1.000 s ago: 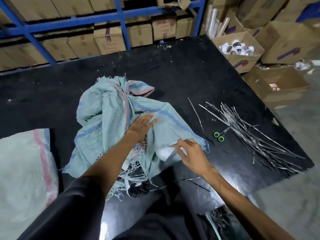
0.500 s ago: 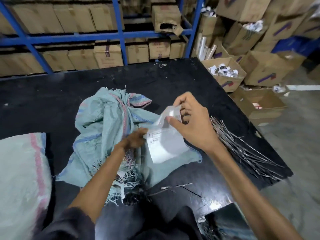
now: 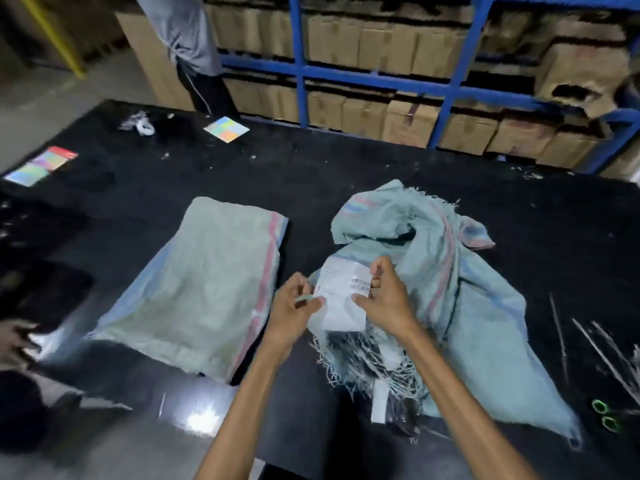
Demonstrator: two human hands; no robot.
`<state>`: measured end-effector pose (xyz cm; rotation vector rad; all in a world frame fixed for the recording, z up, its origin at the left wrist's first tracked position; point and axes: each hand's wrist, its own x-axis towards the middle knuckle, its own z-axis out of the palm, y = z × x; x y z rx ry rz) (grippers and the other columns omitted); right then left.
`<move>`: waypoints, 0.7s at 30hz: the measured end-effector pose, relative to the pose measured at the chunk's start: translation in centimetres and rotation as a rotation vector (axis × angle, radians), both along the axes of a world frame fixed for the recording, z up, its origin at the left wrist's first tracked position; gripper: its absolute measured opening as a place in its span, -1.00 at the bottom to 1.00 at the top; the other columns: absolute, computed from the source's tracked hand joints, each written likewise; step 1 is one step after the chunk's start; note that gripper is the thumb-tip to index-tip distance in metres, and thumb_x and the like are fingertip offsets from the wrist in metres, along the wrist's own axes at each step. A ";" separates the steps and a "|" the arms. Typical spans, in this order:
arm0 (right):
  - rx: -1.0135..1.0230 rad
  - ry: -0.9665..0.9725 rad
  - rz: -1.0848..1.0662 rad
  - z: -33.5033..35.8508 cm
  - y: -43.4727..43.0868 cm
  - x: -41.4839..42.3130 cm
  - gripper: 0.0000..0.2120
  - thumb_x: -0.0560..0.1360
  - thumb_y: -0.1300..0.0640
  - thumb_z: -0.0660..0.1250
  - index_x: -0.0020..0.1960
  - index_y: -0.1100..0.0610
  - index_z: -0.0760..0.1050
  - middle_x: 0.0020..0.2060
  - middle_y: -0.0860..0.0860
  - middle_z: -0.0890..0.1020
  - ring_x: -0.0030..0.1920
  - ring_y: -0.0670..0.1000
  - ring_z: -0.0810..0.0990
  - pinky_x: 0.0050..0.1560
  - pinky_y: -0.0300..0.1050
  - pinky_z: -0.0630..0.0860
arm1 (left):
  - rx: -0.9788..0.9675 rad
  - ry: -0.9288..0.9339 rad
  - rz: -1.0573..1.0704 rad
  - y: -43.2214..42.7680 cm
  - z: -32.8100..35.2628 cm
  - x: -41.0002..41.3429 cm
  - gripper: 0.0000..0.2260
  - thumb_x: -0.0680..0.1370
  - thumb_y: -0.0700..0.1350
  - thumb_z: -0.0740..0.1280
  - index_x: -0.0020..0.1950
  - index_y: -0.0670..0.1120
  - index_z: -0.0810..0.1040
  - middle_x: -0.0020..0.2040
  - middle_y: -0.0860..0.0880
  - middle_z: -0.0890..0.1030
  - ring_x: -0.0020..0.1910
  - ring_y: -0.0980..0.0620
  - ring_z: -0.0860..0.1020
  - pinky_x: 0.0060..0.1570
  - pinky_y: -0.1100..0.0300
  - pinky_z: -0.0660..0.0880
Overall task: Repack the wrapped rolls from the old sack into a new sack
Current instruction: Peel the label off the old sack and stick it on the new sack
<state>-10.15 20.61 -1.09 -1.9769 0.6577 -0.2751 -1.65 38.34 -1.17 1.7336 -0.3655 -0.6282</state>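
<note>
The black table (image 3: 346,174) carries everything here. The old sack (image 3: 485,323) is the biggest lump on it, crumpled over the right half with its frayed mouth pulled toward the near edge, which I'd guess is so the person can reach in from where they stand. The new sack (image 3: 207,289) lies flat just left of the middle, smoothed out with its pink stripe along the right side, well placed for loading but with nothing going in yet.

Both hands are up over the old sack's mouth, holding a white slip (image 3: 341,296). The left hand (image 3: 294,313) pinches its left edge with thumb on top, and the right hand (image 3: 388,303) pinches the right edge beside a barcode. My read is that they're stretching it flat to check it before moving stock.

There's a barcode and a few printed lines on it, but it's too blurry to read. I can't make out any print on the shelf boxes either.

A white piece (image 3: 379,400) pokes out among the frayed threads near the near edge. It could be a wrapped roll, but I can't tell.

Green-handled scissors (image 3: 604,415) and thin metal strips (image 3: 588,337) sit by the right edge.
</note>
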 end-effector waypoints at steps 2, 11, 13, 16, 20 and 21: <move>-0.043 -0.038 0.043 -1.1 2.8 3.4 -0.61 0.29 0.31 0.50 -0.13 -0.02 0.36 -0.18 -0.08 0.50 -0.08 0.12 0.56 -0.07 0.11 0.54 | 0.007 -0.015 0.063 2.5 -0.4 2.9 -0.69 0.43 -0.38 0.38 -0.28 -0.06 0.32 -0.33 0.05 0.38 -0.30 0.10 0.32 -0.27 0.22 0.26; 0.150 0.035 0.030 -5.6 13.2 22.1 -0.60 0.35 0.40 0.49 -0.01 -0.06 0.59 -0.07 -0.15 0.67 -0.13 -0.12 0.66 -0.08 -0.26 0.59 | 0.102 -0.121 0.181 12.1 -4.3 20.1 -0.59 0.42 -0.47 0.28 0.06 -0.07 0.69 0.09 0.10 0.69 0.03 0.16 0.62 -0.06 0.27 0.54; 0.147 0.060 0.019 -7.0 14.2 25.7 -0.58 0.33 0.38 0.50 0.08 0.00 0.63 0.01 -0.06 0.67 -0.09 -0.08 0.68 0.01 -0.14 0.64 | 0.154 -0.168 0.192 12.9 -5.8 23.6 -0.57 0.41 -0.46 0.29 0.13 -0.06 0.67 0.13 0.09 0.68 0.00 0.22 0.62 -0.07 0.33 0.54; 0.108 0.101 0.032 -9.0 15.5 30.5 -0.54 0.31 0.37 0.49 0.15 0.03 0.62 0.06 0.03 0.64 -0.06 -0.02 0.69 0.04 -0.11 0.64 | 0.266 -0.190 0.205 13.4 -7.8 28.2 -0.54 0.42 -0.47 0.28 0.18 -0.07 0.65 0.13 0.05 0.66 -0.08 0.22 0.59 -0.12 0.52 0.46; 0.068 0.227 0.047 -13.4 16.6 36.0 -0.50 0.30 0.37 0.47 0.21 0.09 0.60 0.04 0.09 0.59 -0.05 0.04 0.67 0.05 -0.14 0.62 | 0.408 -0.229 0.157 14.1 -12.1 33.3 -0.59 0.43 -0.40 0.32 0.24 -0.13 0.64 0.17 -0.05 0.67 0.07 0.01 0.61 0.05 0.37 0.47; 0.055 0.262 0.057 -14.7 16.8 36.8 -0.48 0.30 0.37 0.48 0.22 0.09 0.59 0.06 0.09 0.58 -0.02 0.05 0.66 0.08 -0.15 0.61 | 0.446 -0.233 0.129 14.3 -13.1 34.0 -0.60 0.43 -0.38 0.35 0.25 -0.14 0.62 0.18 -0.09 0.66 0.10 -0.03 0.61 0.09 0.30 0.46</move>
